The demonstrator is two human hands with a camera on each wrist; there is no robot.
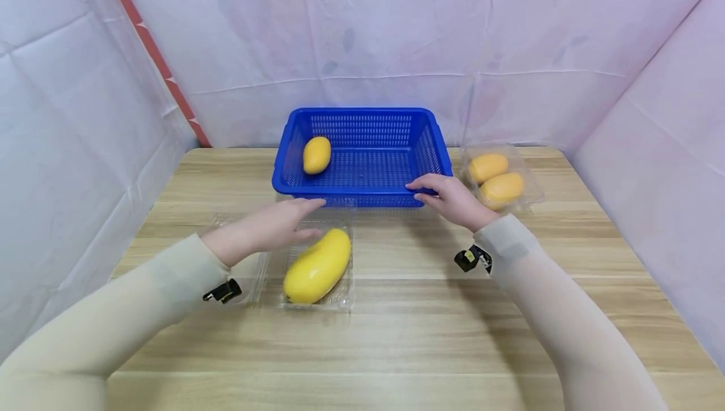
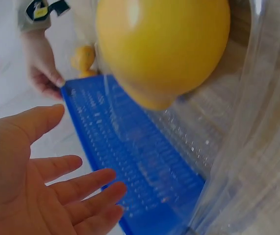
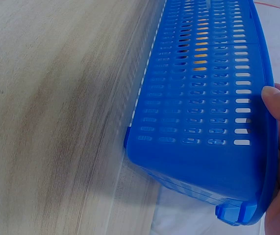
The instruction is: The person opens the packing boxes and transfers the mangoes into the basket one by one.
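Observation:
A blue basket [image 1: 362,199] stands at the back of the table with one yellow mango [image 1: 316,155] in its left part. The right hand [image 1: 453,200] pinches the basket's front rim near the right corner; in the right wrist view its thumb lies outside the rim [image 3: 271,147]. The left hand [image 1: 269,225], fingers extended, hovers over an open clear box [image 1: 345,301], close to the basket's front left. In that box lies a large yellow mango [image 1: 318,266]. The left wrist view shows the left hand [image 2: 56,181] with spread fingers and nothing in them.
A clear box [image 1: 532,194] with two orange-yellow mangoes [image 1: 502,188] stands at the back right, beside the basket. The open box's lid lies to its left, partly under the left forearm. White cloth walls [image 1: 362,33] enclose the wooden table [image 1: 408,335] at the back and sides.

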